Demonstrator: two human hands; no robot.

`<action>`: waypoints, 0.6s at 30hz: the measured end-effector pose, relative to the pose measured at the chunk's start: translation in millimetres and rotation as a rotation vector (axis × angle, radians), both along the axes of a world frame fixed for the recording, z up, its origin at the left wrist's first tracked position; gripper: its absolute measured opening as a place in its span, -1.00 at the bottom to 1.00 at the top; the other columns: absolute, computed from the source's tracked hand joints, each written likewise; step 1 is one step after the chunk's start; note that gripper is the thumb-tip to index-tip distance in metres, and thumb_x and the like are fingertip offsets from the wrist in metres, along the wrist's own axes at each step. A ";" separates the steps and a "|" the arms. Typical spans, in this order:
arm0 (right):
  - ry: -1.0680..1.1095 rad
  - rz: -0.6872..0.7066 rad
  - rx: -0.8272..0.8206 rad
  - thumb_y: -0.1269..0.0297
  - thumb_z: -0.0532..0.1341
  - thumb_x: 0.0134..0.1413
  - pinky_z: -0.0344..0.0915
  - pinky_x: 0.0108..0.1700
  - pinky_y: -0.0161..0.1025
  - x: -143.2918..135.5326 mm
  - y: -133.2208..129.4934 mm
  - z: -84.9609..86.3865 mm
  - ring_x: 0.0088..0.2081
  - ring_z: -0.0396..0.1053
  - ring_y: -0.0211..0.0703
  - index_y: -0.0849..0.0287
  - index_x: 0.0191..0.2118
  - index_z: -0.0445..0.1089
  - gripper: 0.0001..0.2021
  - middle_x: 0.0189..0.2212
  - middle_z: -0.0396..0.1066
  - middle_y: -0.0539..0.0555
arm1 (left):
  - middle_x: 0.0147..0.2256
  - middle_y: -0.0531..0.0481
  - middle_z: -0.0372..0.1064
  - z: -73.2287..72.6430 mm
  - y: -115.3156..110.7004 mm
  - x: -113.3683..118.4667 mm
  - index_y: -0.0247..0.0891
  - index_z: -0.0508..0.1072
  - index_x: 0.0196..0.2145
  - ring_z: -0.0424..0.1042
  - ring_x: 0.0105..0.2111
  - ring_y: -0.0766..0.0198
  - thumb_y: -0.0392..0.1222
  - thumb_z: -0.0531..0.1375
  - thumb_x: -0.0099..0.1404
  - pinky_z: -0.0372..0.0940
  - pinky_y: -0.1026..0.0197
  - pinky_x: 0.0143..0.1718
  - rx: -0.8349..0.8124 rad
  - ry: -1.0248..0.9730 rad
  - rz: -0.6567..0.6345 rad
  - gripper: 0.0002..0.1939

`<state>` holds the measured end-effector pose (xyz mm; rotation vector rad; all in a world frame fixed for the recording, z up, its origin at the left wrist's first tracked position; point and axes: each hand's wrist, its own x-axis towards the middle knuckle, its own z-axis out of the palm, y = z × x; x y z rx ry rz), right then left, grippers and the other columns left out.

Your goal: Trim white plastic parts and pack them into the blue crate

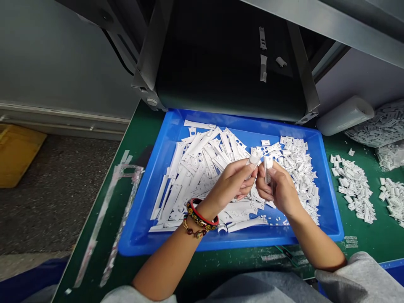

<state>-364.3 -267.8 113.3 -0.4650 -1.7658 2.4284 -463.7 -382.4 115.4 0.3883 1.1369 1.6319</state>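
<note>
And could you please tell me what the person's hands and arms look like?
The left hand is ungloved, with a red, black and gold bangle and a beaded bracelet at the wrist. The right hand is ungloved, without visible jewellery. Grey sleeves end near the elbows.

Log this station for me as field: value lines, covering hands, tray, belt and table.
Left hand: pinching a white piece over the tray
Right hand: holding another white piece, close beside the left hand
Blue tray: long white strips mostly left, small white parts on the right
Dark belt: three white items, past the tray's far edge
Green table: loose piles, pale roll and filled clear bags, right of the tray
</note>
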 end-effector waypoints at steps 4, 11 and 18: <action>-0.002 -0.157 0.103 0.08 0.08 0.19 -0.06 -0.62 -0.38 -2.5 3.1 -9.3 -0.69 -0.05 -0.41 0.10 -0.31 0.20 -0.80 -0.63 0.08 -0.19 | -0.68 0.27 -0.07 -5.7 3.9 0.2 -0.22 0.21 -0.47 -0.12 -0.73 0.52 -0.05 0.05 0.30 -0.08 0.42 -0.73 0.015 0.018 -0.047 -0.75; 0.000 -0.287 0.384 -0.21 0.16 0.06 0.10 -0.53 -0.33 -14.5 13.6 -31.1 -0.55 0.21 -0.28 0.14 -0.32 0.28 -0.55 -0.57 0.20 -0.10 | -0.63 0.19 0.10 -26.6 22.6 8.2 -0.22 0.23 -0.44 0.15 -0.66 0.42 0.08 -0.02 0.35 0.14 0.35 -0.62 -0.045 0.423 -0.133 -0.65; 0.229 -0.896 0.112 -0.13 0.22 0.06 0.04 -0.58 -0.39 36.8 57.1 -18.9 -0.66 0.03 -0.40 0.08 -0.39 0.09 -0.59 -0.61 0.08 -0.20 | -0.08 -0.22 0.41 -47.7 -9.6 -20.5 -0.32 0.40 -0.13 0.42 -0.11 0.12 -0.27 0.02 0.33 0.32 0.05 -0.03 -0.399 1.183 -0.009 -0.77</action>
